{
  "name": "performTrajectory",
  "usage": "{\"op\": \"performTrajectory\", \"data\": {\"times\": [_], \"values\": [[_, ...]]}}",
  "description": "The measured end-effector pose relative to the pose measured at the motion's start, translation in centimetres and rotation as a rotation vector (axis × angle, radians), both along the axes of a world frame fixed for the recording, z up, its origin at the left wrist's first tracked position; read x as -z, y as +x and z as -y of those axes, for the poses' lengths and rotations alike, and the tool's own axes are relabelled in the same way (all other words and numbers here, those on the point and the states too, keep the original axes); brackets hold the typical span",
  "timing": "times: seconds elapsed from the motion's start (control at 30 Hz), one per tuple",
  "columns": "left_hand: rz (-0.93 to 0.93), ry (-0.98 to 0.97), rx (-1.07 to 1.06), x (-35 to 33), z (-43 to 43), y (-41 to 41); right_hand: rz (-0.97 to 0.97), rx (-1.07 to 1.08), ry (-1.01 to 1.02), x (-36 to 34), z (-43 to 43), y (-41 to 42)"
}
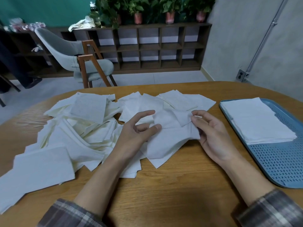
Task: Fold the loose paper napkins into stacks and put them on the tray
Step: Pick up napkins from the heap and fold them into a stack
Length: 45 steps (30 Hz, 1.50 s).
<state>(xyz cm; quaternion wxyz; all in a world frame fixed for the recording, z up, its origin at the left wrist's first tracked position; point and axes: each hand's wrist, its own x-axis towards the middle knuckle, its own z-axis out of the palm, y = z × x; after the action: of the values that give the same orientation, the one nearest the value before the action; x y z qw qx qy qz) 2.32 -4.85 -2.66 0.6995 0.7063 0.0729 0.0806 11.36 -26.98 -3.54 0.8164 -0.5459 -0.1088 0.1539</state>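
Left of the perforated blue plastic tray, the right hand pinches a thin creased white paper napkin; the left hand is loose-fingered, thumb touching it.

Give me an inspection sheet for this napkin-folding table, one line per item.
Surface: wooden table, bare wood nearest the person.
Job's things: heap of loose white paper napkins across the table's left and middle; blue perforated plastic tray at the right, carrying a stack of folded white napkins.
Clutter: nothing seen besides napkins.
Hands: right hand pinches the edge of one loose napkin; left hand touches it with the thumb, grip unclear.
Cables: nothing seen on the table; a metal conduit runs down the wall to a socket box.
Surroundings: grey chair with wooden legs, dark wooden cubby shelf, potted plants on top.
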Motion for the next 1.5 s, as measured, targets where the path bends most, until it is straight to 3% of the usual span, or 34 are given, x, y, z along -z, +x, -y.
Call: {"op": "performTrajectory", "data": {"times": [0.13,0.27,0.37,0.73,0.97,1.13,1.5], "values": [[0.076,0.055,-0.096,0.2,0.0,0.1,0.017,0.028,-0.198,0.2,-0.2,0.1],[0.131,0.146,-0.168,0.8,0.2,0.2,0.025,-0.109,-0.25,0.5,0.0,0.1],[0.164,0.195,-0.195,0.8,0.2,0.2,0.061,-0.098,-0.294,0.8,0.0,0.0],[0.031,0.112,-0.177,0.4,-0.5,0.1,0.009,-0.053,-0.198,0.2,0.1,0.2],[-0.042,-0.102,-0.162,-0.5,0.0,0.3,-0.068,-0.123,-0.199,-0.2,0.2,0.2],[0.027,0.123,-0.18,0.7,-0.1,0.4,-0.096,-0.209,-0.138,-0.5,0.2,0.1],[0.068,0.137,-0.139,0.7,-0.2,0.3,-0.044,-0.192,-0.203,-0.2,0.4,0.1]]}}
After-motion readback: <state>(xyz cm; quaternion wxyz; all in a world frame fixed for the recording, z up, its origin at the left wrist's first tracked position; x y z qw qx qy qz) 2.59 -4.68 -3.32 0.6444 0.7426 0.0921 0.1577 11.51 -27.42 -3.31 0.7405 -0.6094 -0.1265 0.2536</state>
